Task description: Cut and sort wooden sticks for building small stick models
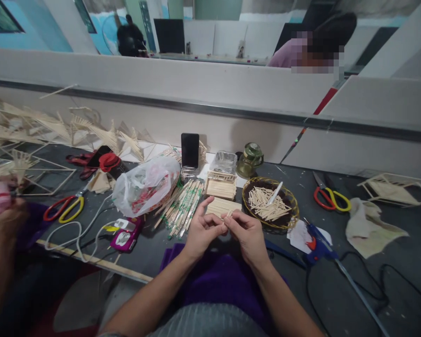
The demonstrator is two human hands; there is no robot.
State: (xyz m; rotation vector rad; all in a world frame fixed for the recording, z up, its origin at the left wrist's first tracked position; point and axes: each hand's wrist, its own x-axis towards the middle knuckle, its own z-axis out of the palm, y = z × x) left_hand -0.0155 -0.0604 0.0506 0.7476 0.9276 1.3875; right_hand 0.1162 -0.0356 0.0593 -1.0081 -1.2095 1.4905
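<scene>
The right hand [247,231] pinched a small pale piece [228,216] between thumb and fingertips; the left hand [203,232] met it there, its thumb and a finger closed on the same piece, another finger raised clear; the piece was too small and too covered to make out further, and it sat just nearer the person than the yellow-rimmed basket [296,211] and to its left; short loose sticks [264,201] filled that basket, with a white tool [275,192] lying across them; left of the basket, just beyond the fingers, lay a flat row of sticks [224,206], and behind that a small stick tray [220,189]; farther left of the basket came a heap of long sticks in wrappers [185,206], then a plastic bag [147,180]; behind the basket stood a green jar [250,161]; right of the basket, toward the person, rested a blue glue gun [314,255], with scissors [331,199] and a crumpled cloth [372,229] beyond it; well left of the basket, a co-worker's hand [16,215] was near a pink object [2,195].
</scene>
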